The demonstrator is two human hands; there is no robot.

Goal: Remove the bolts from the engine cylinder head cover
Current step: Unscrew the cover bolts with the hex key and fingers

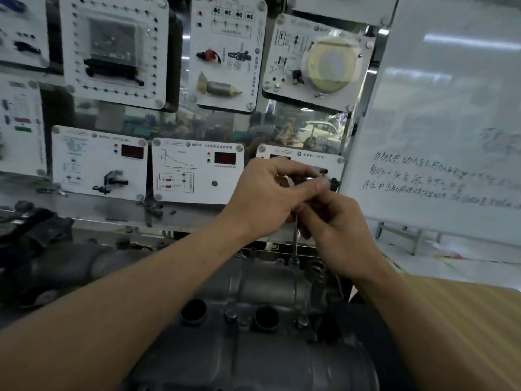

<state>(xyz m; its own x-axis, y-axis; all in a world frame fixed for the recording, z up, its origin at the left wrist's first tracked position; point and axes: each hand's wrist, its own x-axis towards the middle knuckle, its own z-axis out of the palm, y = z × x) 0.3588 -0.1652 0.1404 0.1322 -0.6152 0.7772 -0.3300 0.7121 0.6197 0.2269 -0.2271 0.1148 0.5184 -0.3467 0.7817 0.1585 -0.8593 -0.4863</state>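
The grey cast-metal cylinder head cover (214, 362) fills 6 o'clock, its near end cut off by the frame. At centre, the left hand (267, 198) closes its grip on the top of a slim steel driver (295, 241), whose handle is almost wholly hidden by the fingers. Just below, at 4 o'clock of it, the right hand (341, 235) curls round the shaft. The tip meets a small grey bolt (294, 261) at the cover's far edge, too blurred to tell how far out it stands. A second bolt (231, 316) sits between two dark round holes.
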